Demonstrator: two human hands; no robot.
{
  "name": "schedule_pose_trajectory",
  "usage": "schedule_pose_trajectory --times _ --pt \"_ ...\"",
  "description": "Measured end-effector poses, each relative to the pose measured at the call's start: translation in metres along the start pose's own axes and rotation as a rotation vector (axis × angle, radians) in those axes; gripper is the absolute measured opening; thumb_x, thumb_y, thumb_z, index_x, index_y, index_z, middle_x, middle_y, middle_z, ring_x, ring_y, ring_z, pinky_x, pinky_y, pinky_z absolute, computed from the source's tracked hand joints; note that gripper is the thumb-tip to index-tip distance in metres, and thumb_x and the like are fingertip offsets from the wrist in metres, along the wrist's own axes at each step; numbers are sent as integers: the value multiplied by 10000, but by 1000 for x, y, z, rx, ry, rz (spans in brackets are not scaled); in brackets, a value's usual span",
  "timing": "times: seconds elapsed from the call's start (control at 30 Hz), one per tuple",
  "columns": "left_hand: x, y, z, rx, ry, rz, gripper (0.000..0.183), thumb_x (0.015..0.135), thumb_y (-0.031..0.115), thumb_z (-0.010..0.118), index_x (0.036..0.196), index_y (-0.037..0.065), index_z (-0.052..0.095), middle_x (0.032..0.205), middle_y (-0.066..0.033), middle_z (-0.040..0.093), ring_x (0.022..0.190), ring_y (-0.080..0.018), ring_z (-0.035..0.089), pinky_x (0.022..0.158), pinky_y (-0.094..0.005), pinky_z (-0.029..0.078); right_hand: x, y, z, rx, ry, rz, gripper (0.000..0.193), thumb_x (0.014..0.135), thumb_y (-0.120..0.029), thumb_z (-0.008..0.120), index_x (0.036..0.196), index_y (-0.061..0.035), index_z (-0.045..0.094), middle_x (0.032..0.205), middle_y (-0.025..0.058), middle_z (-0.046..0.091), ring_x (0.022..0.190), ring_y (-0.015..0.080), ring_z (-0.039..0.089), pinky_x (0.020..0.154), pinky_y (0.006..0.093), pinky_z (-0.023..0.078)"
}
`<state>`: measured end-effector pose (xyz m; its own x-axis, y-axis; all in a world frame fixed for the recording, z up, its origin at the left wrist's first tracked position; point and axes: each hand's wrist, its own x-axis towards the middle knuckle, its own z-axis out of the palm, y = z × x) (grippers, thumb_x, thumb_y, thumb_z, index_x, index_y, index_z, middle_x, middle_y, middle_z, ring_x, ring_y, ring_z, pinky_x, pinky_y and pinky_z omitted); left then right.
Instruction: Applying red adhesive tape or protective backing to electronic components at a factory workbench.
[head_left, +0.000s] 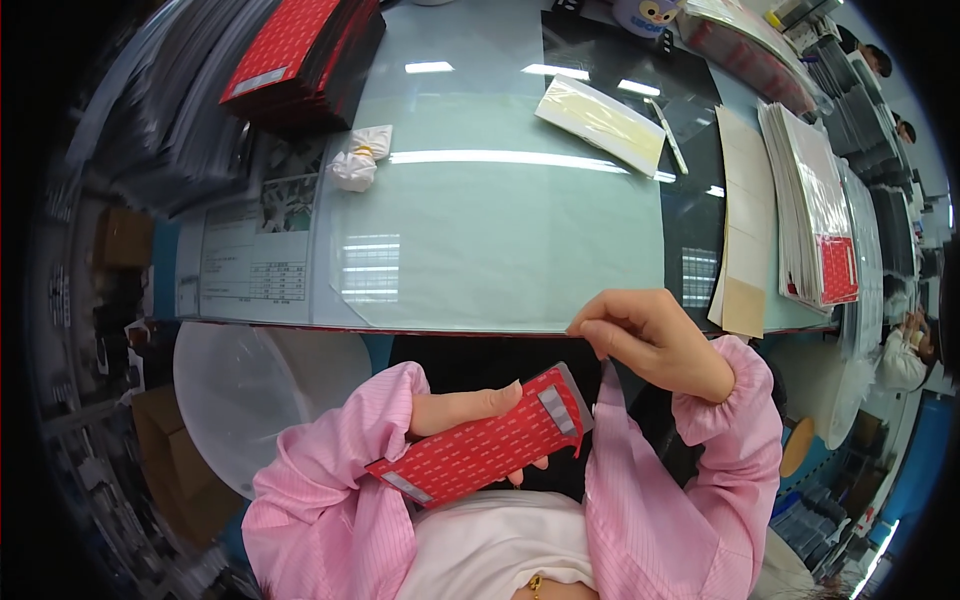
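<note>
My left hand grips a long red strip of patterned sheet, thumb on top and fingertips showing beneath its lower edge. The strip is held tilted over my lap, below the table's front edge. Pale grey patches mark both of its ends, and a clear film corner sticks out at the upper right end. There, a small red flap hangs loose. My right hand is up and to the right of the strip, apart from it, at the table's edge. Its thumb and fingers are pinched together; whether anything thin is between them is hidden.
A stack of red-faced sheets stands at the back left beside piled grey sheets. Crumpled white paper, a yellowish pad and a pen lie on the table. Packed sheets line the right; a white bin is lower left.
</note>
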<state>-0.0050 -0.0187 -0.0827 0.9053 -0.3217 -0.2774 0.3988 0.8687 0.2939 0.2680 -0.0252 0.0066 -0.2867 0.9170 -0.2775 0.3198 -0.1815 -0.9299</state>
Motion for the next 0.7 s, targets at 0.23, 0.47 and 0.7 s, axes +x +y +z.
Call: schedule_pose_trajectory --times 0.23,0.47,0.7 --pt "-12 8 15 75 102 4 859 1002 722 394 1495 21 445 1390 -150 605 1166 -209 657 965 -352 535 6 -26 0 -152 -251 47 159 939 -108 701 909 45 732 697 56 675 615 81 590 564 242 480" --pt "-11 15 29 272 255 -2 813 995 750 386 1357 36 529 1177 -77 641 937 -140 642 818 -308 542 10 -27 2 -180 -314 78 136 839 -84 698 814 50 710 621 68 656 539 100 576 527 257 478" --pt "-12 18 30 344 244 28 811 985 763 396 1325 42 539 1146 -61 612 933 -126 618 839 -302 521 10 -19 -1 -168 -357 146 134 847 -81 694 834 49 721 638 59 668 579 85 600 546 246 483"
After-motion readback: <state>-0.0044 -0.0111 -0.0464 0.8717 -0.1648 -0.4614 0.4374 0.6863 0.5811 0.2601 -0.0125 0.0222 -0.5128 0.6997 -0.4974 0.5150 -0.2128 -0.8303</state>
